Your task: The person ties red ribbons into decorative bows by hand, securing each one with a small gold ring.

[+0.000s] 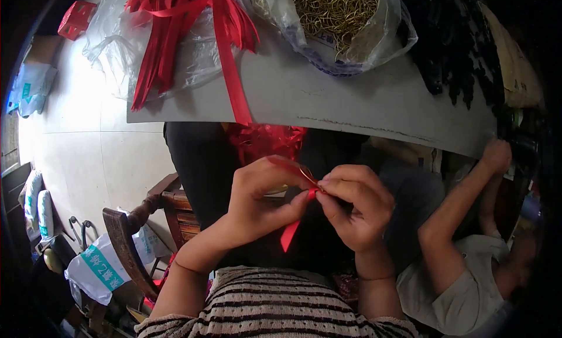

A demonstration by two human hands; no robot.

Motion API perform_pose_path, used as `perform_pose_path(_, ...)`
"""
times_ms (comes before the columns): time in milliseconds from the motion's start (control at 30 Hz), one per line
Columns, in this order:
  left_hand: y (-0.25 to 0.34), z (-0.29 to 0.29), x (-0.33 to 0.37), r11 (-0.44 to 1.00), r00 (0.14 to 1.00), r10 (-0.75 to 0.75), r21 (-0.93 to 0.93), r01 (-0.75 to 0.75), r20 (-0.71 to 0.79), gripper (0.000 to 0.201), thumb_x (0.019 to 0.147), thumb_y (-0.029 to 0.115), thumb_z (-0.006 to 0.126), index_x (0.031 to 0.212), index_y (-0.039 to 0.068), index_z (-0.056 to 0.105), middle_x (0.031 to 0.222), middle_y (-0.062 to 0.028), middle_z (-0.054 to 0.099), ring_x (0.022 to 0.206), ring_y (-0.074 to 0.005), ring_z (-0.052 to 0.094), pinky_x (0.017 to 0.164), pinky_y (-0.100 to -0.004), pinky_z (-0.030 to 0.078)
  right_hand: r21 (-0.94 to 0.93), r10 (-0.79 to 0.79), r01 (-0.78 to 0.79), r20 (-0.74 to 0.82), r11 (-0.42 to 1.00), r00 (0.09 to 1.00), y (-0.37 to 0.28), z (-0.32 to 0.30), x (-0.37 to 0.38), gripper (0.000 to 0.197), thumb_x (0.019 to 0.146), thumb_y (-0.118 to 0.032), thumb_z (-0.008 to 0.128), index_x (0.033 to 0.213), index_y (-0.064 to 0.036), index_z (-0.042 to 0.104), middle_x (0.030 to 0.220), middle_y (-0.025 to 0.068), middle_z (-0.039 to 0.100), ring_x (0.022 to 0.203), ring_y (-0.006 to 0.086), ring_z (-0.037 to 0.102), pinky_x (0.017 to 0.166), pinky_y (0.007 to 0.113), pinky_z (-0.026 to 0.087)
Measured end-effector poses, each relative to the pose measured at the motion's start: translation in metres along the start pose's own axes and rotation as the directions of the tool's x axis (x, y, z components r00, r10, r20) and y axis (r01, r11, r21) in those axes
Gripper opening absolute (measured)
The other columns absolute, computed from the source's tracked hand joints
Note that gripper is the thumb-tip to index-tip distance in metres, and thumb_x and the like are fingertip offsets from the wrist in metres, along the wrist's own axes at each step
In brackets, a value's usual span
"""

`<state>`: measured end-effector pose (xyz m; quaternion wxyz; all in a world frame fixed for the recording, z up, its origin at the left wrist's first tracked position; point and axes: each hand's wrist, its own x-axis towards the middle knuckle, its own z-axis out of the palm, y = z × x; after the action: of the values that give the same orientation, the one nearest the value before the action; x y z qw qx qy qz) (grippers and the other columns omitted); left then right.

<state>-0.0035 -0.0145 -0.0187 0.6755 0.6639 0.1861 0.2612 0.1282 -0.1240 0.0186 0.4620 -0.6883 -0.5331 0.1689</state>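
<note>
A short piece of red ribbon [288, 237] hangs between my hands above my lap, its cut end pointing down. My left hand [257, 204] is closed on the ribbon, thumb and fingers pinching it near its upper part. A thin gold-coloured wire piece [307, 173], curved like a hook, stands up at the pinch point. My right hand [358, 206] meets the left there, its thumb and fingertips pressed on the wire where it joins the ribbon. The fingers partly hide how ribbon and wire are joined.
On the grey table [351, 101] ahead lie a bundle of red ribbons [167, 51] on clear plastic, an open bag of gold wire hooks [333, 13] and dark strips [451, 39]. Red material [266, 142] sits below its edge. A wooden chair [132, 232] stands left; another person's arm [448, 221] is right.
</note>
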Motion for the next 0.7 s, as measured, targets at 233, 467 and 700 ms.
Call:
perform_pose_path(233,0.003,-0.009,0.0,0.995,0.999,0.002,0.098,0.001,-0.039,0.015,0.067,-0.001,0.069,0.082,0.001,0.066,0.084,-0.0097,0.062,0.08,-0.0203,0.062,0.069,-0.0281,0.048,0.433,0.326,-0.265,-0.072,0.862,0.943,0.014,0.001,-0.017,0.009,0.078,-0.005,0.069,0.084,-0.0009,0.063,0.083,0.008,0.06,0.072,0.0157,0.058,0.061,0.025,0.047)
perform_pose_path(467,0.001,-0.009,0.006,0.988,0.977,0.133,-0.1,-0.118,0.167,0.014,0.076,-0.002,0.064,0.091,-0.001,0.066,0.092,-0.0111,0.062,0.082,-0.0184,0.062,0.07,-0.0269,0.049,0.163,0.153,-0.152,0.004,0.975,0.988,0.017,0.002,-0.003,0.047,0.096,-0.038,0.039,0.098,-0.0002,0.067,0.093,0.0108,0.059,0.081,0.0172,0.057,0.07,0.028,0.046)
perform_pose_path(700,0.005,0.0,-0.005,0.783,0.918,-0.375,-0.487,0.387,0.126,0.009,0.083,0.001,0.062,0.091,-0.003,0.064,0.084,-0.0074,0.06,0.066,-0.0102,0.06,0.057,-0.021,0.049,0.526,0.209,-0.231,0.101,0.818,0.973,0.031,0.002,-0.003,0.046,0.092,-0.043,0.047,0.096,-0.0014,0.066,0.087,0.0123,0.059,0.078,0.0189,0.059,0.071,0.032,0.047)
